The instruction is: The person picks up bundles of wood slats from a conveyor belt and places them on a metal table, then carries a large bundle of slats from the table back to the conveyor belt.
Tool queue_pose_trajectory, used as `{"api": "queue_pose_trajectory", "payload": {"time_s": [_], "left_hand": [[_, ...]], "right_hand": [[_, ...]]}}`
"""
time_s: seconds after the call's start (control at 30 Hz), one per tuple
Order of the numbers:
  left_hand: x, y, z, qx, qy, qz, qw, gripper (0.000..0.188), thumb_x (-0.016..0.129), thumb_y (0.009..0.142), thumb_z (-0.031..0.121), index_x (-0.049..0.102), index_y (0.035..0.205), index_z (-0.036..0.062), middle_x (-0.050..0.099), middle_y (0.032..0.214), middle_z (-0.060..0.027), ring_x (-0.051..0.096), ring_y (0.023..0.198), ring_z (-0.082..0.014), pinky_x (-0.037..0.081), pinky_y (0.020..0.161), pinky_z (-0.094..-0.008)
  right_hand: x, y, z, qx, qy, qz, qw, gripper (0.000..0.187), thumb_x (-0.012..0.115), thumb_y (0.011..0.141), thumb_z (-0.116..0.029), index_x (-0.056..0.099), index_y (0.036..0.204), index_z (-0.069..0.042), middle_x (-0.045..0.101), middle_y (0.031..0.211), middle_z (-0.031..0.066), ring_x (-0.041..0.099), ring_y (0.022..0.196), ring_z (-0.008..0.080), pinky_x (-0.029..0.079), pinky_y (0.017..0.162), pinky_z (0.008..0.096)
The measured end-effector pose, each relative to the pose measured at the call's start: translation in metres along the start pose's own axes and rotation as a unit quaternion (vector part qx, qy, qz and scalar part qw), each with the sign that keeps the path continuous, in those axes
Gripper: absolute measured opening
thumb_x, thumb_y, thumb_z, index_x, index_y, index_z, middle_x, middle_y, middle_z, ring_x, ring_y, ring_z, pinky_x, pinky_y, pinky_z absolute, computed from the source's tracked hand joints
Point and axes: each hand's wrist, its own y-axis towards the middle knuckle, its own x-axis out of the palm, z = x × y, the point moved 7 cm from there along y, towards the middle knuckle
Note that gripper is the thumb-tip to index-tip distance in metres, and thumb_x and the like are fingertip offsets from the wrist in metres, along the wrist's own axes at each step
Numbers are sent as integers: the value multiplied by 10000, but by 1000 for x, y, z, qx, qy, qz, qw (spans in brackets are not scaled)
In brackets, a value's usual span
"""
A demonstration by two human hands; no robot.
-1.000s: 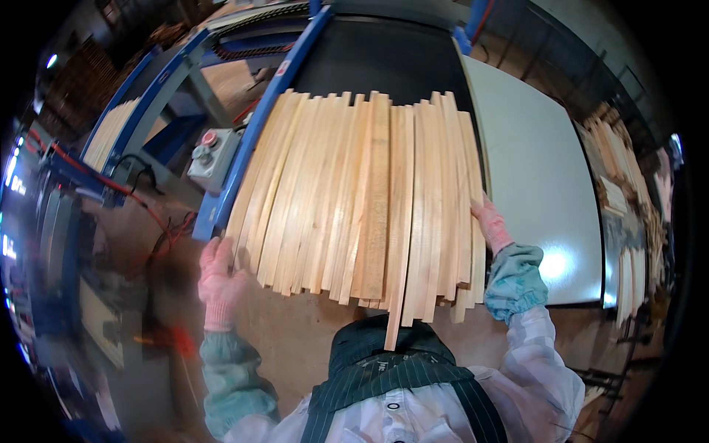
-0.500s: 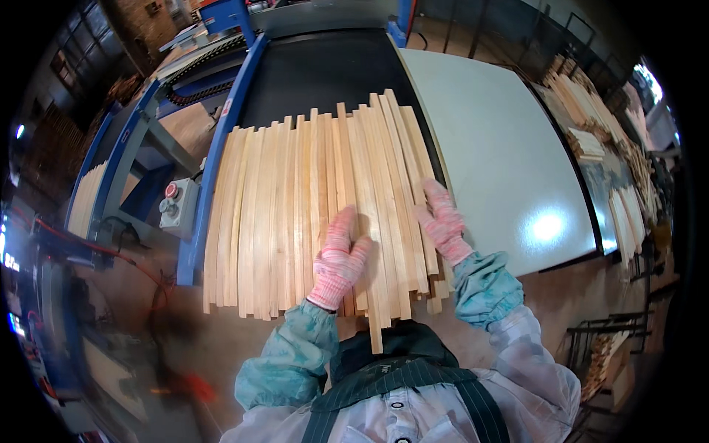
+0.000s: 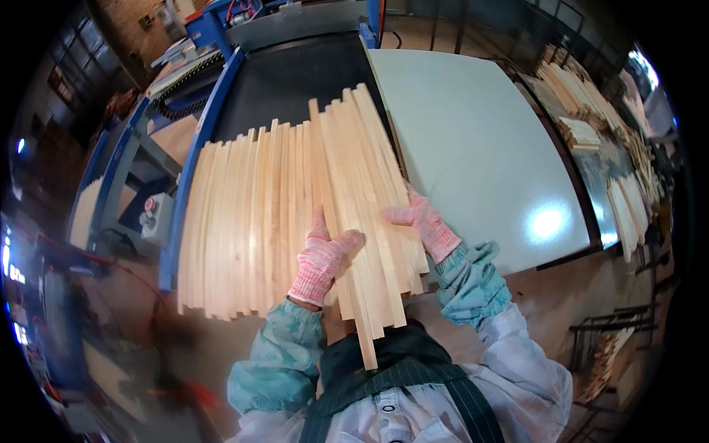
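Pale wooden strips (image 3: 236, 221) lie side by side over the near end of a black conveyor belt (image 3: 284, 81). A bundle of strips (image 3: 362, 192) at the right is turned askew from the rest, its near ends sticking out toward my body. My left hand (image 3: 319, 258), in a pink-and-white knit glove, presses in at the bundle's left side with its thumb over the top. On the right edge, my right hand (image 3: 428, 227), gloved alike, clasps the bundle with its thumb across the strips. Fingers of both hands are partly hidden by the wood.
A pale smooth tabletop (image 3: 480, 162) adjoins the belt on the right. The blue machine frame (image 3: 193, 181) borders the left, with a grey control box (image 3: 156, 219) bearing a red button. More strips (image 3: 626, 210) lie on a surface at far right.
My hands have squeezed the right-hand strips into a tighter bundle and tilted it away from the others. The bundle's near ends have come closer to my body. The view has shifted slightly.
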Motion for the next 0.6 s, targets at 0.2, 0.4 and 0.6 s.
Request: {"api": "queue_pose_trajectory", "payload": {"time_s": [0.2, 0.4, 0.6], "left_hand": [[110, 9, -24, 35, 243, 34, 969, 845, 690, 830, 198, 192, 1503, 88, 500, 1293, -188, 538, 1126, -261, 469, 931, -359], [107, 44, -33, 149, 676, 147, 707, 726, 633, 821, 455, 415, 1394, 67, 394, 1418, -189, 338, 1333, -391, 308, 1101, -434], [164, 15, -37, 140, 726, 115, 664, 604, 647, 827, 385, 482, 1334, 102, 489, 1361, -134, 431, 1276, -331, 399, 1033, -439]], "right_hand": [[-110, -36, -24, -21, 59, -7, 998, 867, 760, 729, 0, 311, 1468, -62, 598, 1237, 110, 576, 1138, 216, 491, 953, 354], [-155, 9, 30, -10, -86, 57, 995, 926, 808, 705, -170, 294, 1464, -34, 611, 1208, 155, 592, 1111, 253, 485, 933, 359], [-160, 17, 13, 22, -392, 34, 919, 980, 745, 723, -493, 275, 1465, -58, 543, 1290, 196, 554, 1171, 315, 439, 992, 355]]}}
